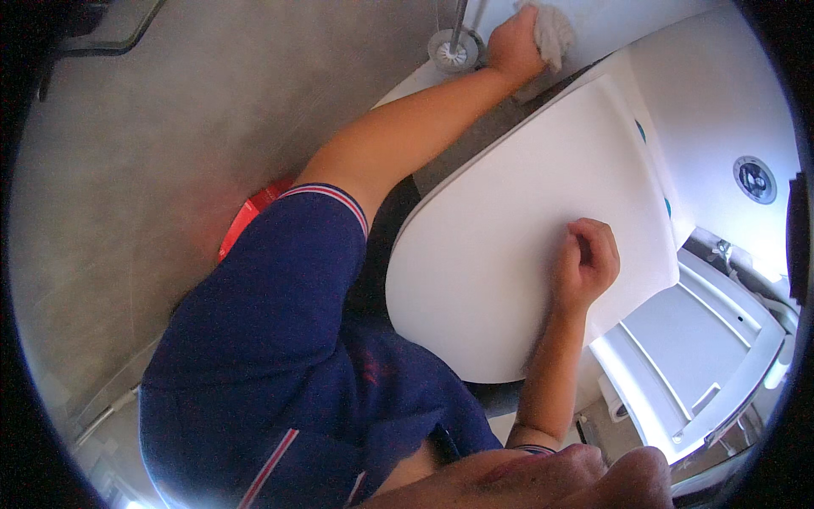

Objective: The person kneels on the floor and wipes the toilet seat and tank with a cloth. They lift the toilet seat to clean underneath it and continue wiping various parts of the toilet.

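My left hand is stretched out past the far side of a white toilet and grips a crumpled beige-grey cloth. The cloth lies against a pale, smooth surface. Close by the left wrist stands a toilet brush in a clear holder. Below that arm the toilet's white lid is down. Loosely curled and empty, my right hand is over the lid near its middle; whether it presses on the lid I cannot tell.
A round flush button sits on the white cistern. At the right is a ribbed white plastic panel with a raised rim, below a small valve. A grey wall runs along the left, with a red object partly hidden by my sleeve.
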`<state>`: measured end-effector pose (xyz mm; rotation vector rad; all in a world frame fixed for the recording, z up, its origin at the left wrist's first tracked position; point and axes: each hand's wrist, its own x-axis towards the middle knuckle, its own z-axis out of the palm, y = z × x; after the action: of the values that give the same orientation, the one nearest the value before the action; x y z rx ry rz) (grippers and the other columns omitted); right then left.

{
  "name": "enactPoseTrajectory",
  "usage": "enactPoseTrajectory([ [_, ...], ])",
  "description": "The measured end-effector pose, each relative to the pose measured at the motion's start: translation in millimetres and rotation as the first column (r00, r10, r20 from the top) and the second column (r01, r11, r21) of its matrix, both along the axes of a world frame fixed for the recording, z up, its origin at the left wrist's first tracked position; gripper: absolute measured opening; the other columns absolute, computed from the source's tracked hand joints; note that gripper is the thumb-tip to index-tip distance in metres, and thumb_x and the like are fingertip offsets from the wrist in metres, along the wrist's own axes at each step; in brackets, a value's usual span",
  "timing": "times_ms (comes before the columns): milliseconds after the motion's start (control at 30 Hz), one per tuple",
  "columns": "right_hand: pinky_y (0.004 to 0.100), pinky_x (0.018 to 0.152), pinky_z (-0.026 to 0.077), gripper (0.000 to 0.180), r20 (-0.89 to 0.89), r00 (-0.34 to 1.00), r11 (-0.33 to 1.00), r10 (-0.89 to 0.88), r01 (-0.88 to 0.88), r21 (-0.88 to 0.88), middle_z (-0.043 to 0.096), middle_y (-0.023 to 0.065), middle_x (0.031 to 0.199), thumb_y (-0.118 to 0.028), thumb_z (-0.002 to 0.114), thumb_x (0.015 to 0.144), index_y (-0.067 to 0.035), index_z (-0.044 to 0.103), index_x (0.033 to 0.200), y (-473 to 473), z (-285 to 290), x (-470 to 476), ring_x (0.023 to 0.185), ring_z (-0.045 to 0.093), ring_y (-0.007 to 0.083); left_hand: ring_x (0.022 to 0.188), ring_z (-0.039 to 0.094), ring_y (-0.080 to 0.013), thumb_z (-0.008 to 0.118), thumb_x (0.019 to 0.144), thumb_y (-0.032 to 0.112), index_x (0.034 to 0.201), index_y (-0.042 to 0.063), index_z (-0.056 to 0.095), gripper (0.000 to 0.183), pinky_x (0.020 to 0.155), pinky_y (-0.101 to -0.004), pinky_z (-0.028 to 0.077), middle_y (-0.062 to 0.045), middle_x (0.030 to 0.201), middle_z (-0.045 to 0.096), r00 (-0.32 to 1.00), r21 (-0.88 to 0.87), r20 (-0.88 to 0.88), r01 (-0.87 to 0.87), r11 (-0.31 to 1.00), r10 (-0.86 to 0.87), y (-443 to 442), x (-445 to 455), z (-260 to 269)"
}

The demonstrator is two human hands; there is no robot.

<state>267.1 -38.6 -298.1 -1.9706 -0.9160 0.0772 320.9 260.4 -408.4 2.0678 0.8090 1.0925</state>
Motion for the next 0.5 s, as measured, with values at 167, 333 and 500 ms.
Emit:
enactPoseTrajectory([
  [167,0.0300,0.063,0.048,0.008,-0.037,0.999,0.999,0.019,-0.018,0.040,0.063,0.0124,0.075,0.001,0.060,0.070,0.001,0.063,0.077,1,-5,4,0.068,0.061,0.0235,0.098,0.065,-0.0417,0.075,0.074,0.031,0.115,0.009,0.058,0.050,0.087,-0.0503,0.052,-0.021,0.107,0.067,0.867,-0.291,-0.494,-0.097,0.952,-0.062,11,-3,-74],
  [333,0.0302,0.063,0.047,0.007,-0.022,1.000,0.998,0.005,-0.003,0.063,0.063,0.0124,0.075,0.001,0.060,0.070,0.000,0.063,0.077,-2,-9,7,0.068,0.060,0.0234,0.094,0.067,-0.0397,0.074,0.073,0.030,0.097,0.006,0.067,0.035,0.081,-0.0476,0.054,-0.019,0.098,0.070,0.848,-0.308,-0.528,-0.243,0.920,0.047,-3,16,-71],
  [500,0.0297,0.061,0.046,0.005,-0.028,0.999,0.998,0.032,-0.030,0.055,0.063,0.0113,0.075,0.001,0.060,0.071,0.000,0.062,0.075,3,-4,2,0.065,0.059,0.0219,0.091,0.069,-0.0368,0.077,0.069,0.025,0.100,0.005,0.070,0.038,0.078,-0.0462,0.054,-0.018,0.097,0.071,0.998,-0.303,-0.062,-0.007,0.953,-0.013,-1,0,21],
])
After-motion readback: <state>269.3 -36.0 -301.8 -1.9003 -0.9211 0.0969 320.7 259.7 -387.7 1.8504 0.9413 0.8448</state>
